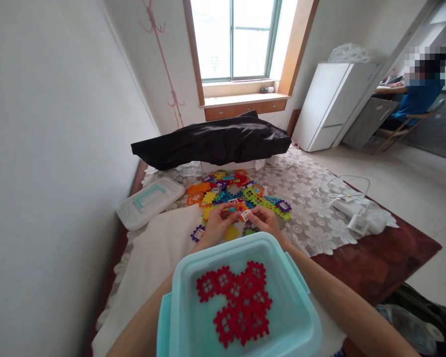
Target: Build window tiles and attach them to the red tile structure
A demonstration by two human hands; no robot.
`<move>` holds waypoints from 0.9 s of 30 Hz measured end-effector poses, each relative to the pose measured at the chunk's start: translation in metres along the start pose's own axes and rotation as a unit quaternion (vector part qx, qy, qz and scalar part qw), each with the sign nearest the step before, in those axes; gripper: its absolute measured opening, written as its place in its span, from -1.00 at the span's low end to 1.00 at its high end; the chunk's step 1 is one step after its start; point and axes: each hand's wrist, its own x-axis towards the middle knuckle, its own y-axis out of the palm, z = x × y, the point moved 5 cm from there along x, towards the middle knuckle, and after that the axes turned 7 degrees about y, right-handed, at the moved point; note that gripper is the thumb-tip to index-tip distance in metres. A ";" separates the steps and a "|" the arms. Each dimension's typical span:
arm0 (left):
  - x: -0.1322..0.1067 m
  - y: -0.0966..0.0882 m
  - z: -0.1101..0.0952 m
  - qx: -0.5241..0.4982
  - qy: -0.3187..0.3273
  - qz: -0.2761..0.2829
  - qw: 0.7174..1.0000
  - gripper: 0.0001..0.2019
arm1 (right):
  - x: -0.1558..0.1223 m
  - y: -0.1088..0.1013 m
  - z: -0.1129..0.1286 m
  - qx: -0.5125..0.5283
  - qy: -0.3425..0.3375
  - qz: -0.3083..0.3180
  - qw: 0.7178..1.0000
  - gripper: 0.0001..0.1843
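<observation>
Above the pile of colourful interlocking plastic pieces (233, 190), my two hands meet, fingers closed in a pinch. My left hand (219, 224) grips an orange plastic piece (241, 206). In the fingertips of my right hand (266, 221) is a small white window-shaped piece (246, 215), touching the orange one. Whether the two are joined I cannot tell. Nearer to me, between my forearms, stands a light-blue plastic box (186, 317), with several red square window pieces (241, 302) lying flat inside. A purple piece (197, 233) lies just left of my left hand.
A clear lid (150, 202) with a teal handle lies at the left. Black cloth (215, 141) covers something behind the pile. A white cable and plastic-wrapped item (362, 218) sit near the table's right edge. A person in blue (418, 101) sits far right, beyond a white fridge (332, 104).
</observation>
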 end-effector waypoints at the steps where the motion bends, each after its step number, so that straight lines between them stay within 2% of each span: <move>1: -0.001 0.001 -0.002 0.003 0.007 0.003 1.000 -0.50 | 0.000 0.001 0.000 0.006 0.002 0.004 1.000 -0.67; 4: -0.004 0.005 -0.005 -0.011 0.025 0.020 0.999 -0.56 | 0.002 0.002 -0.002 0.030 0.017 0.014 0.999 -0.66; 9: -0.007 0.014 -0.002 -0.048 0.022 0.087 0.995 -0.46 | 0.004 0.005 -0.006 0.074 0.045 0.028 0.996 -0.61; 12: -0.005 0.008 0.003 -0.024 -0.004 0.050 0.998 -0.50 | 0.005 0.002 -0.006 0.052 0.030 0.014 0.998 -0.64; 15: -0.002 0.000 0.004 -0.007 -0.024 0.001 1.000 -0.44 | 0.009 -0.008 -0.005 0.040 0.006 -0.042 0.998 -0.65; 19: 0.001 -0.003 0.005 -0.005 -0.044 -0.005 0.999 -0.43 | 0.012 -0.019 -0.006 0.031 0.007 -0.110 0.993 -0.61; 27: -0.001 -0.002 0.009 -0.014 -0.041 -0.005 0.999 -0.51 | 0.008 -0.012 -0.004 -0.002 0.010 -0.096 0.995 -0.60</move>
